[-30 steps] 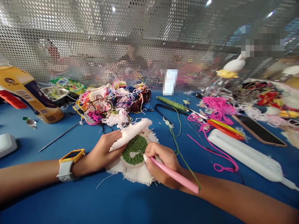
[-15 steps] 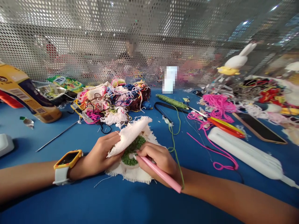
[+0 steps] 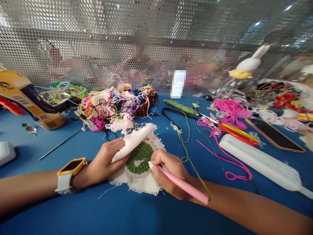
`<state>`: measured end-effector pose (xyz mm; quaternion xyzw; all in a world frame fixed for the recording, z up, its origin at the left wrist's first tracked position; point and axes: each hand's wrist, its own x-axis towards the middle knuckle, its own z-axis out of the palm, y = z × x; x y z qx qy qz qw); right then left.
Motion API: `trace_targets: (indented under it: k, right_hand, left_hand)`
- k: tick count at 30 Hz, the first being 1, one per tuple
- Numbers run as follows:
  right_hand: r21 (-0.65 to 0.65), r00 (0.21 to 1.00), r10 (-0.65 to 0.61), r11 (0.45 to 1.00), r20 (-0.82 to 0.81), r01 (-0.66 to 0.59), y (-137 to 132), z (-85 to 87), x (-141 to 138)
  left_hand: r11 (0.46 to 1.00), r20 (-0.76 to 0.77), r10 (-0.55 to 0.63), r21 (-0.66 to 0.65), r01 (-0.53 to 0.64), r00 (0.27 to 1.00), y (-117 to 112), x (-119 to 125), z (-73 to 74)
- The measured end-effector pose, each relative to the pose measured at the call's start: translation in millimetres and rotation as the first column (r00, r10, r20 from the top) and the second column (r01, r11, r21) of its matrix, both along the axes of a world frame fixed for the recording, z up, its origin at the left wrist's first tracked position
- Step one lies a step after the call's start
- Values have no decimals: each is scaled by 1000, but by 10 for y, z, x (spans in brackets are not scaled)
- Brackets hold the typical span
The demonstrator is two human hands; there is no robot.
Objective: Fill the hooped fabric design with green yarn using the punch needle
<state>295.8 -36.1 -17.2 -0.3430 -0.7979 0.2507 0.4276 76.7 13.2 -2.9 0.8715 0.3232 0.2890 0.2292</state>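
My left hand grips the white frayed cloth, its upper left part folded up over the fingers. A round patch of green loops fills the cloth inside a pale hoop, around a small bare gap. Closed about a pink punch needle, my right hand holds its metal tip close to that gap; whether the tip touches the fabric I cannot tell. Green yarn runs from the tool's rear end back to a wound green bundle.
A tangled yarn heap lies behind the cloth. To the left are a tipped bottle and a thin metal rod. On the right lie pink yarn, scissors, a white device and a phone. Perforated metal stands behind.
My right hand has drawn back a little to the right with the punch needle, uncovering more of the green loops and the gap. My left hand keeps its hold on the cloth.
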Motion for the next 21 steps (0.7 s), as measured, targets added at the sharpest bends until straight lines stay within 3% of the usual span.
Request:
trace_targets:
  k: [12,21]
  right_hand:
    - [174,997,3,985,74,-16,60,-50,-85]
    - [6,999,25,1000,-37,-25,-4,-103,37]
  left_hand:
    - [996,10,-59,70,58,998,-23,-5,18]
    - [999,12,-35,42,35,999,-3,-9,-12]
